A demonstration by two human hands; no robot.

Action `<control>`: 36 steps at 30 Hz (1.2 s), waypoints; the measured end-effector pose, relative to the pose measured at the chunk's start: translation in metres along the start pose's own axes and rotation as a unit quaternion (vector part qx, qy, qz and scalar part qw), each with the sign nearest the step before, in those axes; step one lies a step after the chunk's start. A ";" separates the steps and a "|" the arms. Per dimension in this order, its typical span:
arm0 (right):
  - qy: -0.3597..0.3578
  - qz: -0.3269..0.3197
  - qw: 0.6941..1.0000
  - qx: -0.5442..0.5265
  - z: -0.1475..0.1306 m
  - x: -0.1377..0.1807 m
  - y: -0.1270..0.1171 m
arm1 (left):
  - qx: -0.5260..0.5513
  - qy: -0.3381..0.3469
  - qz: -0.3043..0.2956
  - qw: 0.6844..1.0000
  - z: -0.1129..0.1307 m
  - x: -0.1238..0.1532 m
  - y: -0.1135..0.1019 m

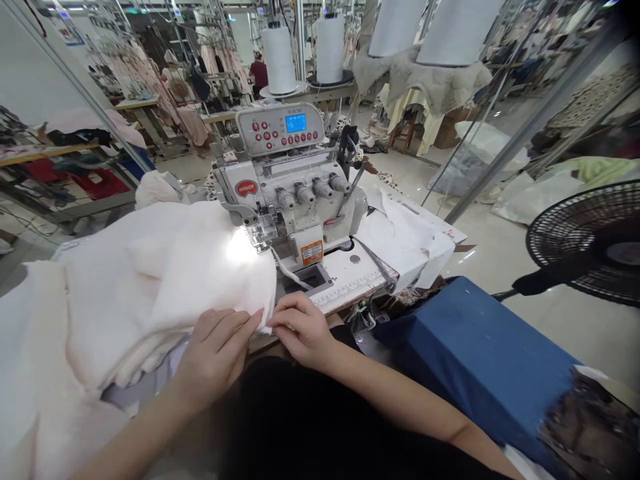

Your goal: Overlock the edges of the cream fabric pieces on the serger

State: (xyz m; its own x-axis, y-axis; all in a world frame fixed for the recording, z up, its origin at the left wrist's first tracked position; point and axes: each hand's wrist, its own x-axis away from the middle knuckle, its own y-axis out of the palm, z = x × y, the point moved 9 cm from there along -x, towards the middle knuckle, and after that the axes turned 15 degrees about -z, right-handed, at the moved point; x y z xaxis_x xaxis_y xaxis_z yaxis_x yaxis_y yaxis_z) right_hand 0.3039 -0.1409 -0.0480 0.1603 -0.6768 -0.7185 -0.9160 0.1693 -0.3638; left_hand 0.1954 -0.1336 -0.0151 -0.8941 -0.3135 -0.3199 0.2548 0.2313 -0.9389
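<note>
Cream fabric (150, 287), edge pinched by left hand (215, 353) and right hand (303, 330), close together, just beside overlock machine (285, 193).

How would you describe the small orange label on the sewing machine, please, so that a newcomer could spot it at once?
Start at the white overlock sewing machine straight ahead, beyond the pale fabric under the person's right hand. On the machine's lower front, right of the presser foot, is a small orange label, the only orange patch on that white casing.

Left hand (213, 353) and right hand (303, 331) angle inward, fingertips close
</note>
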 end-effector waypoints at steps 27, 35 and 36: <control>-0.010 -0.161 0.986 0.038 0.007 -0.027 -0.018 | -0.120 -0.110 -0.108 0.981 -0.044 -0.015 0.011; -0.028 -0.179 0.973 0.142 0.033 -0.061 -0.013 | -0.112 -0.150 -0.156 0.970 -0.075 -0.040 0.021; -0.026 -0.182 0.968 0.171 0.033 -0.065 -0.012 | -0.104 -0.157 -0.167 0.968 -0.080 -0.043 0.022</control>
State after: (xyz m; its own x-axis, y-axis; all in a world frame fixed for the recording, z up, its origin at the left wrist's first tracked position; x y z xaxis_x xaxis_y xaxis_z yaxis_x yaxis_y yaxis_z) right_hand 0.3165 -0.0752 -0.0168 0.4767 -0.7001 -0.5316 -0.6214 0.1594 -0.7671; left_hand 0.2102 -0.0415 -0.0114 -0.7490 -0.6601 -0.0571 -0.1376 0.2392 -0.9612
